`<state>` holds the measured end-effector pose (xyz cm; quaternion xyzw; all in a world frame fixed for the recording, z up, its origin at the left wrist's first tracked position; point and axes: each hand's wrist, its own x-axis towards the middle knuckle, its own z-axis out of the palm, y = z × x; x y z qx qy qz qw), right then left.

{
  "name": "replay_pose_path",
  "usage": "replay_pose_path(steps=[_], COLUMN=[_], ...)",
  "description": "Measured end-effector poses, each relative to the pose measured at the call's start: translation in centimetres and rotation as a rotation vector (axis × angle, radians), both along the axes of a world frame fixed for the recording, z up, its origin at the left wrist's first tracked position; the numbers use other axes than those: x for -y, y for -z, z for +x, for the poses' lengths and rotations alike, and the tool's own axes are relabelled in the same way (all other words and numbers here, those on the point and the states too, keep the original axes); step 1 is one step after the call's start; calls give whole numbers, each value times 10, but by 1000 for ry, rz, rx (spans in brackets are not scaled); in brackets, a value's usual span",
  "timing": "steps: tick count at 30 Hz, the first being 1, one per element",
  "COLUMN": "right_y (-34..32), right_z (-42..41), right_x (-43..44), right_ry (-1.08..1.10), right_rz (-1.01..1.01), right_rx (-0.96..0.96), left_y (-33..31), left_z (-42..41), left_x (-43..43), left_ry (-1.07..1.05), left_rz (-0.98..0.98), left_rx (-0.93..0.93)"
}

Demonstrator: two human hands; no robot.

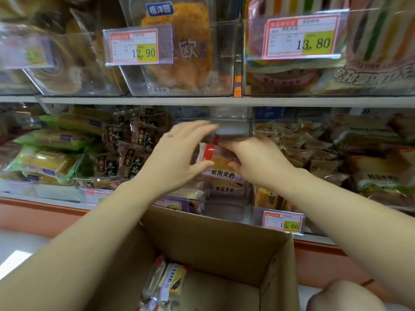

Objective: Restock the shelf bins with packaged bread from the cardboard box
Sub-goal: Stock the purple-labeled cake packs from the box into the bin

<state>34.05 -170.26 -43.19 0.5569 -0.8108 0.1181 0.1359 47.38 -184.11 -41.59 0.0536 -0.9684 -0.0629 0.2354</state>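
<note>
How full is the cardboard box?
Mostly empty. The open cardboard box holds only a few wrapped bread packs along its left side, with bare cardboard beside them.

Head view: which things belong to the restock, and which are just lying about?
Job: left hand, right hand gripping a bread pack, clear bin behind it, cardboard box, packs in the box.
Not the job: green packs, brown packs, 15.60 tag, upper bins.
</note>
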Motion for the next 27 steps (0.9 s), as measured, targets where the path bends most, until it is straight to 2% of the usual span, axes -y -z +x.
replay_pose_path(steps=[3,5,10,15,18,21,25,27], right_y=[-4,-1,12,5,6,21,34,31], right_z=[2,4,2,0,4,7,4,-1], right_x=[13,19,22,23,30,36,25,14], right_ry=[27,45,83,86,74,79,135,117], right_rz=[124,231,326,331,370,408,554,499], right_rx=[-133,-125,-114,-92,-104,-129,-31,-28], left_y=[8,17,37,41,51,71,85,83], left_z=[-14,-21,-34,-38,-33,-33,-40,-43], left_x=[6,9,12,17,19,22,20,20], left_ry=[-31,-48,-48,-64,-86,-113,-210,-238], left_rz=[7,33,106,314,377,323,128,62], left_rx=[234,281,228,144,169,247,364,399])
